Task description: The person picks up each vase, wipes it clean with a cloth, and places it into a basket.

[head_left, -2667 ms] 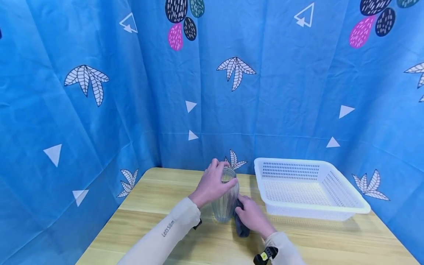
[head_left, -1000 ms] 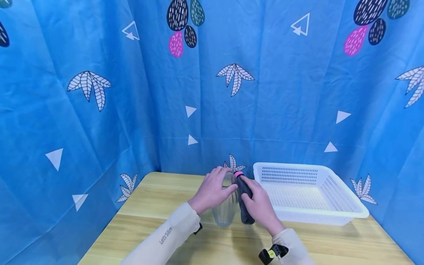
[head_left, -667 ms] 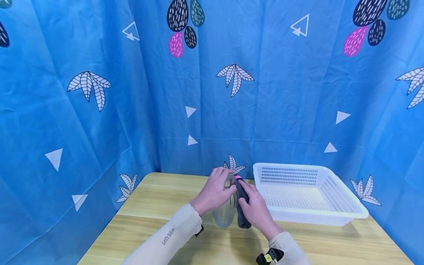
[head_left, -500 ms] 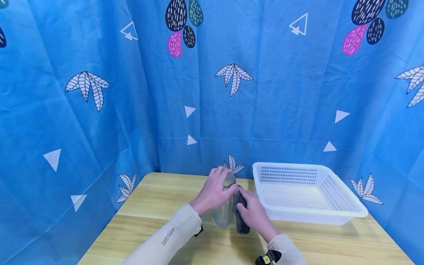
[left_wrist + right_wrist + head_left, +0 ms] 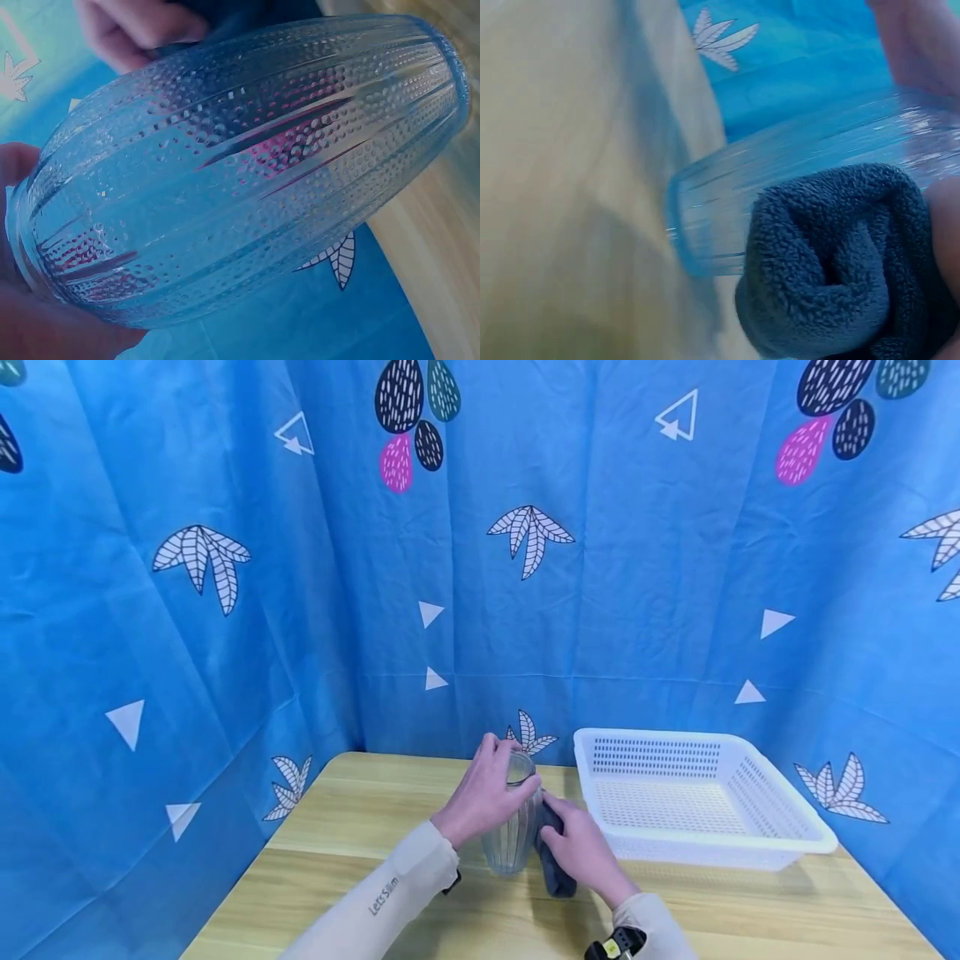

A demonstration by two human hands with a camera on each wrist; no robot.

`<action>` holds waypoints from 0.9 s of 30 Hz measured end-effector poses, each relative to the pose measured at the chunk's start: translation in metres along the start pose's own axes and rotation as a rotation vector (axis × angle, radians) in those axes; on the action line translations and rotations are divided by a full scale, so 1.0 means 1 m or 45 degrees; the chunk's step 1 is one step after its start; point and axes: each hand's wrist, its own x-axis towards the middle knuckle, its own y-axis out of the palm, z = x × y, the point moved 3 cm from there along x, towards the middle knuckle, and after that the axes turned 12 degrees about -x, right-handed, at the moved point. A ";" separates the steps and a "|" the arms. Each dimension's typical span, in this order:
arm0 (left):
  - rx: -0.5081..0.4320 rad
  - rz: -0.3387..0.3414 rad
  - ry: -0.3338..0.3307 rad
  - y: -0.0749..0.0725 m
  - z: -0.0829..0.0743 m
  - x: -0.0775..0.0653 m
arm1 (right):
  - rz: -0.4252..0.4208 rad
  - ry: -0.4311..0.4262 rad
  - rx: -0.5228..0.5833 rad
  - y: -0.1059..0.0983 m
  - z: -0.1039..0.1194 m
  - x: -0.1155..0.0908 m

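A ribbed glass vase [image 5: 510, 842] is held near its rim by the curled thumb and fingers of the left hand [image 5: 483, 795], the right hand [image 5: 581, 847] gripping a dark cloth [image 5: 558, 878] at its side, left of the white basket [image 5: 705, 835] on the desk [image 5: 360, 827].

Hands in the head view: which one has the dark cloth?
The right hand; it holds the dark cloth beside the glass vase, whereas the left hand grips that vase near its rim.
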 end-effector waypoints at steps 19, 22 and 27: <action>-0.080 0.056 0.029 -0.005 -0.007 0.001 | -0.089 -0.032 -0.094 -0.013 0.017 0.004; -0.071 0.025 0.037 -0.005 -0.005 0.002 | -0.022 -0.059 -0.158 0.003 0.011 0.000; -0.024 0.038 0.064 -0.002 -0.002 0.002 | 0.159 -0.100 -0.235 0.024 -0.002 -0.007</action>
